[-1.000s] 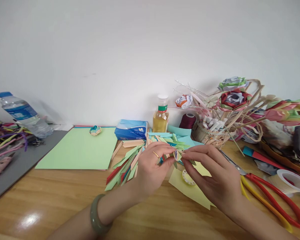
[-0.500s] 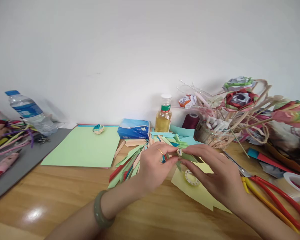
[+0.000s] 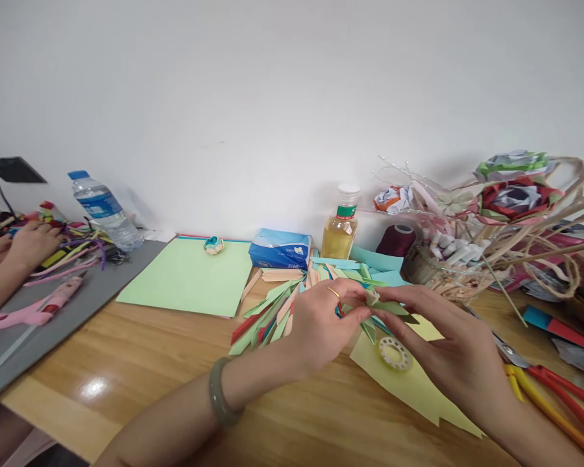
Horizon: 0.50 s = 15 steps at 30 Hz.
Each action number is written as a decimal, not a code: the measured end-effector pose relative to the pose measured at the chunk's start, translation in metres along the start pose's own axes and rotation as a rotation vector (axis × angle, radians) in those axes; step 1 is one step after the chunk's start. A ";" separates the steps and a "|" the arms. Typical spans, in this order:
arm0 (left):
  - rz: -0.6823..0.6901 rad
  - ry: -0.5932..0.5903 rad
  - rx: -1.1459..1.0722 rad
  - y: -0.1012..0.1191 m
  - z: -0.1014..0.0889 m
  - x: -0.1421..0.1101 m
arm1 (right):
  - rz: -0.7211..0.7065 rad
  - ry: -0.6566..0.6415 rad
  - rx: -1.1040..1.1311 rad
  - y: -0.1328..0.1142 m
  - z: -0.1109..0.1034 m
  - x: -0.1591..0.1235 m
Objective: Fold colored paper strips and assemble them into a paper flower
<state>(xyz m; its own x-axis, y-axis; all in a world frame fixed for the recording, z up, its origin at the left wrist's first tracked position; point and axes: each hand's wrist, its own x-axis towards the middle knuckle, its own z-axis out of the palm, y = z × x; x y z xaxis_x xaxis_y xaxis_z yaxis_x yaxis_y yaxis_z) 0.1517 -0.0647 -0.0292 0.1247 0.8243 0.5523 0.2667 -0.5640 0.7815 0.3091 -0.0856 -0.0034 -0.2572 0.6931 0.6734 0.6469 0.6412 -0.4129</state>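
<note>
Between the fingertips of both hands is a small folded paper piece (image 3: 372,298), pale green and cream, with a green paper strip (image 3: 403,312) running from it under my right fingers. My left hand (image 3: 327,318), with a ring and a bracelet on its arm, pinches the piece from the left. From the other side my right hand (image 3: 450,344) grips it between thumb and fingers. Folded paper strips (image 3: 267,318) in green, red, blue and peach lie fanned out behind my left hand. Below the hands, a tape roll (image 3: 395,353) rests on yellow paper (image 3: 418,392).
Green paper sheets (image 3: 185,279) carry a small paper flower (image 3: 213,244). Behind stand a tissue pack (image 3: 279,250), a bottle of yellow liquid (image 3: 339,233) and a thread spool (image 3: 396,240). Scissors (image 3: 540,383) lie at right. Another person's hands (image 3: 34,243) work at far left, near a pink glue gun (image 3: 41,308).
The view has turned left, so everything sits further right and more of the other person's hands shows. Both my hands keep their hold on the paper piece, which looks slightly turned.
</note>
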 end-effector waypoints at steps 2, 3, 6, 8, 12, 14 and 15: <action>0.018 0.006 0.030 -0.002 0.001 0.000 | -0.023 0.022 0.000 0.001 0.002 -0.001; 0.023 0.013 0.046 -0.003 0.001 0.000 | -0.030 0.032 -0.002 0.001 0.003 -0.001; 0.063 0.031 0.062 -0.004 0.000 0.000 | -0.032 0.050 -0.006 0.001 0.005 -0.001; 0.119 0.053 0.058 -0.003 0.000 0.001 | -0.041 0.060 -0.005 0.000 0.006 -0.001; 0.183 0.071 0.070 -0.002 -0.002 0.002 | -0.068 0.085 0.003 -0.001 0.006 -0.001; 0.190 0.066 0.076 -0.001 -0.002 0.002 | -0.074 0.093 0.001 -0.001 0.006 -0.002; 0.197 0.067 0.080 -0.001 -0.002 0.002 | -0.081 0.097 -0.003 -0.001 0.005 -0.002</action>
<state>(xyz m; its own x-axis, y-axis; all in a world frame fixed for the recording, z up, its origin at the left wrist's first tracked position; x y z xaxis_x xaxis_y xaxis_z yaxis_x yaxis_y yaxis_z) 0.1500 -0.0626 -0.0290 0.1185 0.6922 0.7119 0.3187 -0.7055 0.6329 0.3052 -0.0858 -0.0078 -0.2381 0.6037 0.7608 0.6286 0.6929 -0.3532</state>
